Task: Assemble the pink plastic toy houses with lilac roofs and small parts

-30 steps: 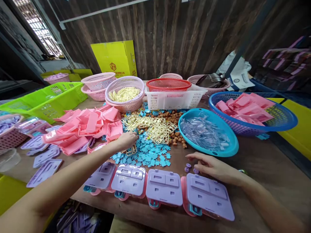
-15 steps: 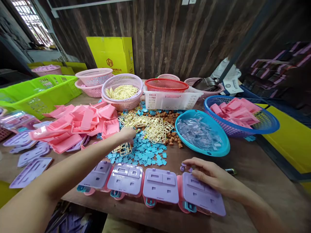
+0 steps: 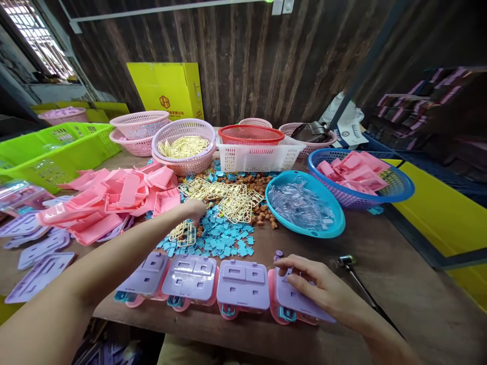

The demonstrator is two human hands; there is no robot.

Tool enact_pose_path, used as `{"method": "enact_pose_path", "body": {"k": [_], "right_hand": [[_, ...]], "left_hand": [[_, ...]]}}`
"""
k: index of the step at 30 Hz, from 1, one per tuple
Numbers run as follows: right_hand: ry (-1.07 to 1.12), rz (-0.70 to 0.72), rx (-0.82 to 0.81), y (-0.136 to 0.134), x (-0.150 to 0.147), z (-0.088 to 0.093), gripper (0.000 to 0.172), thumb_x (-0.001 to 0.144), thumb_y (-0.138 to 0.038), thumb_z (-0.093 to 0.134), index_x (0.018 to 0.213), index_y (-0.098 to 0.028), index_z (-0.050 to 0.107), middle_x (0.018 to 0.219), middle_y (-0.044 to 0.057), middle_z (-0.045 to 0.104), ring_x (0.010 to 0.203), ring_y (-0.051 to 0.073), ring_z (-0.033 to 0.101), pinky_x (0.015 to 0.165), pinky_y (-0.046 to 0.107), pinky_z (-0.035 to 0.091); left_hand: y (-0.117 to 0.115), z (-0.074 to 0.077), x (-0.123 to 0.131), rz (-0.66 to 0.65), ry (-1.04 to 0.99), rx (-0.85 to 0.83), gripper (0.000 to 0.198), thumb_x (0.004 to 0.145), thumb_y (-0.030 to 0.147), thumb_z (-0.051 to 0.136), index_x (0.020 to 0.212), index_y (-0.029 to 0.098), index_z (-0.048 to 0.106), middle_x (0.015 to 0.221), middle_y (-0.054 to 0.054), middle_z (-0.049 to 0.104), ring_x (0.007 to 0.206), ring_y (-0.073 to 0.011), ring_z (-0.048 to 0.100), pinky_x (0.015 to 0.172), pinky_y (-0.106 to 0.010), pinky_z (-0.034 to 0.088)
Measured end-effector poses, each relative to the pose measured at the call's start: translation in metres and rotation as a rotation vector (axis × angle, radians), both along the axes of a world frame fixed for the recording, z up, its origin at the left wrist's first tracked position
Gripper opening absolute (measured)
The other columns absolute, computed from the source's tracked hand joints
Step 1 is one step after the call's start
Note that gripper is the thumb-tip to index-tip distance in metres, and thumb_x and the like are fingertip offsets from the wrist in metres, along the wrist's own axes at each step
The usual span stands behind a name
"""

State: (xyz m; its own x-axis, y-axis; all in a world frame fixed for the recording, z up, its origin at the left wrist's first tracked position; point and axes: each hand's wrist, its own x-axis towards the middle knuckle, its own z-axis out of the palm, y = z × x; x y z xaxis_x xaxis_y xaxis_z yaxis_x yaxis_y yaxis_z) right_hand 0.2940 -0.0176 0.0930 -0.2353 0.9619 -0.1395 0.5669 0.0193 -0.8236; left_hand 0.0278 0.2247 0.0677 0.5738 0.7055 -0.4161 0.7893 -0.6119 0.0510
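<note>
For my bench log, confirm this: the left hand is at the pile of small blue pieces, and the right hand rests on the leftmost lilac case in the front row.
One detail is wrong. The head view shows the right hand resting on the rightmost lilac case in the front row, not the leftmost. The left hand is at the pile of small blue pieces, as stated.

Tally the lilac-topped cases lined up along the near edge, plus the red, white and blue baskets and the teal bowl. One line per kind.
lilac-topped cases: 4
red basket: 1
white basket: 1
blue basket: 1
teal bowl: 1
Total: 8
</note>
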Motion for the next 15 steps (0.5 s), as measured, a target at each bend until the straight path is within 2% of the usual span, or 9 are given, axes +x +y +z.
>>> {"method": "enact_pose_path", "body": {"k": [4, 7, 10, 13, 15], "right_hand": [[0.036, -0.078, -0.006, -0.004, -0.001, 0.0, 0.039, 0.084, -0.046, 0.048, 0.105, -0.02, 0.066, 0.096, 0.008, 0.068, 0.083, 0.021, 0.062, 0.071, 0.03, 0.05], [0.065, -0.121, 0.007, -0.006, 0.0, 0.0, 0.038, 0.084, -0.047, 0.047, 0.102, -0.019, 0.066, 0.091, 0.007, 0.067, 0.08, 0.019, 0.061, 0.067, 0.027, 0.049], [0.094, -0.189, 0.02, -0.005, -0.002, 0.001, 0.036, 0.084, -0.045, 0.046, 0.101, -0.019, 0.066, 0.088, 0.006, 0.067, 0.079, 0.018, 0.06, 0.067, 0.027, 0.049], [0.127, -0.287, 0.081, -0.004, -0.016, 0.002, 0.033, 0.084, -0.043, 0.046, 0.099, -0.019, 0.064, 0.091, 0.007, 0.067, 0.08, 0.019, 0.061, 0.066, 0.027, 0.049], [0.157, -0.322, 0.156, -0.004, -0.029, 0.002, 0.034, 0.083, -0.043, 0.047, 0.104, -0.02, 0.061, 0.092, 0.007, 0.067, 0.079, 0.019, 0.061, 0.066, 0.027, 0.049]], "left_hand": [[-0.005, 0.004, -0.006, 0.005, -0.004, -0.015, 0.015, 0.05, 0.018, 0.071, 0.044, 0.019, 0.057, 0.037, 0.006, 0.038, 0.047, -0.0103, 0.042, 0.047, -0.021, 0.029], [-0.005, 0.011, -0.012, 0.017, -0.074, -0.065, 0.013, 0.058, 0.018, 0.063, 0.046, 0.017, 0.057, 0.041, 0.006, 0.039, 0.046, -0.0083, 0.037, 0.047, -0.021, 0.027], [-0.014, 0.024, -0.011, 0.022, -0.175, -0.139, 0.014, 0.068, 0.026, 0.056, 0.061, 0.016, 0.064, 0.05, 0.005, 0.047, 0.049, -0.0075, 0.039, 0.048, -0.02, 0.029], [-0.045, 0.04, 0.009, 0.008, -0.346, -0.301, 0.028, 0.076, 0.04, 0.051, 0.08, 0.017, 0.066, 0.056, 0.004, 0.05, 0.05, -0.0072, 0.041, 0.047, -0.019, 0.031], [-0.076, 0.05, 0.031, 0.027, -0.542, -0.579, 0.029, 0.075, 0.042, 0.054, 0.084, 0.016, 0.064, 0.053, 0.005, 0.046, 0.045, -0.0062, 0.037, 0.042, -0.019, 0.027]]}}
